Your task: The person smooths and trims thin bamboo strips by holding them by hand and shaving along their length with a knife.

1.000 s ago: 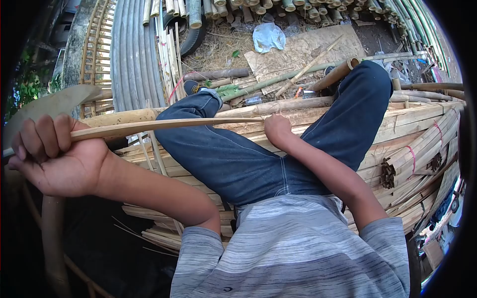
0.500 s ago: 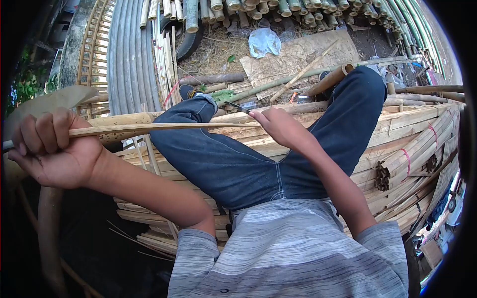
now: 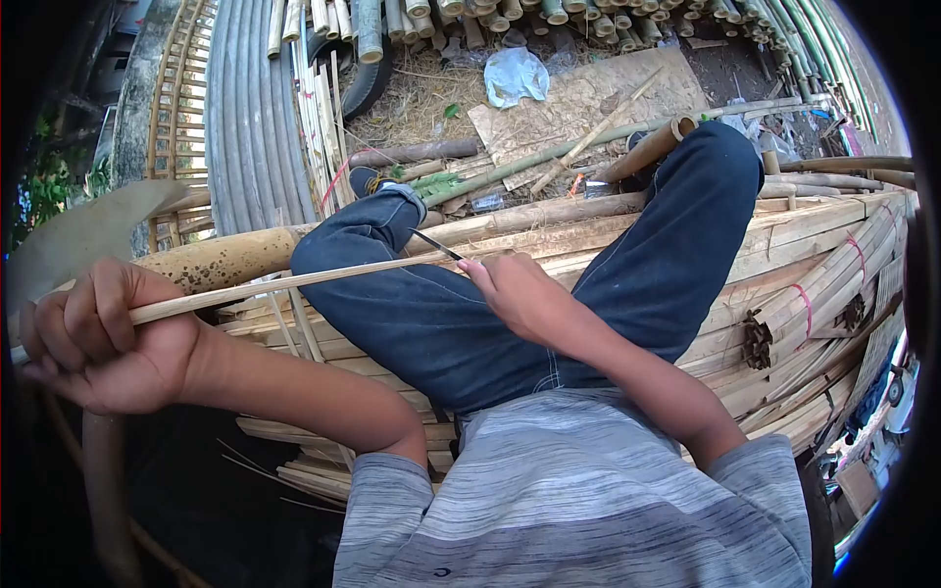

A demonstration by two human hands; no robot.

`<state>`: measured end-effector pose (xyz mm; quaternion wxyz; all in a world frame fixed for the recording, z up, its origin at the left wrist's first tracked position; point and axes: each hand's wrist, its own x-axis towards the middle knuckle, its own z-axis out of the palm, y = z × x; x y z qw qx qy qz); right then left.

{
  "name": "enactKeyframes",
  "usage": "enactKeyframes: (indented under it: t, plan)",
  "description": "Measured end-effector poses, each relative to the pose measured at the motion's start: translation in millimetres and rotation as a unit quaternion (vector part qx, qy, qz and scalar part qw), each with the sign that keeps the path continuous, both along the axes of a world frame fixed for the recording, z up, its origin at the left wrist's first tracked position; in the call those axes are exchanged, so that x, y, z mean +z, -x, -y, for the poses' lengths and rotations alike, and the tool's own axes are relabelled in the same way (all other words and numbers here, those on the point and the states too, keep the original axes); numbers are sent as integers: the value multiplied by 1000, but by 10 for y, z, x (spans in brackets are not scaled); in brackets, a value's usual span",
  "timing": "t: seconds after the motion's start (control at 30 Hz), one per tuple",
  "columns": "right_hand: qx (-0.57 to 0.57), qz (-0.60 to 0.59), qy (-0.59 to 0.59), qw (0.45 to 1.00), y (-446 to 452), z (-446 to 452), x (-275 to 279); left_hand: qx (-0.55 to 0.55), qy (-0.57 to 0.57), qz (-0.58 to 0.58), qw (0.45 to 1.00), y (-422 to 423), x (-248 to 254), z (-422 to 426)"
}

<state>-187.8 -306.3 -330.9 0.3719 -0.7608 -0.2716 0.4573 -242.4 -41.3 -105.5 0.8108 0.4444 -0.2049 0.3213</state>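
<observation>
My left hand point(image 3: 110, 335), at the far left, is closed round a long pale bamboo strip point(image 3: 284, 283). The strip runs rightward over my thigh towards the other hand. My right hand point(image 3: 510, 284) is closed on a thin dark-bladed knife point(image 3: 436, 244), whose blade points up and left and crosses the strip near its right end. The knife's handle is hidden in my fingers. Whether the right fingers also touch the strip I cannot tell.
A thick bamboo pole point(image 3: 221, 260) lies beyond my knee. Split bamboo strips point(image 3: 784, 252) lie beneath and around my legs, with tied bundles point(image 3: 799, 314) at the right. Cut poles point(image 3: 549, 12), a plastic bag point(image 3: 515, 76) and corrugated sheeting point(image 3: 250, 118) are beyond.
My right hand has moved down and left, with the knife blade now over the strip. My left hand has dropped lower, and the strip now slopes up to the right.
</observation>
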Motion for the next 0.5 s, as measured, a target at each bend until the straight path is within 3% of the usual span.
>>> enactKeyframes:
  t: [0.1, 0.17, 0.2, 0.3, 0.37, 0.43, 0.5]
  plan:
    - [4, 87, 2, 996, 129, 85, -565, -28, 17, 13, 999, -45, 11, 134]
    - [-20, -19, 64, 998, -5, 167, -673, -19, 3, 19, 1000, -52, 39, 256]
    - [-58, -84, 72, 992, -48, 129, -501, -6, -7, 17, 1000, -64, 39, 298]
    - [-89, -94, -10, 992, 130, 18, -134, 36, -15, 25, 999, -85, 52, 395]
    - [-130, -43, -44, 990, 246, 50, -423, 41, -14, 32, 999, -75, 46, 414]
    - [-167, -106, -56, 979, 101, 6, -378, 53, -33, 41, 997, -73, 40, 455]
    - [-134, -114, -54, 983, 85, -23, -183, 38, -27, 31, 998, -61, 53, 473]
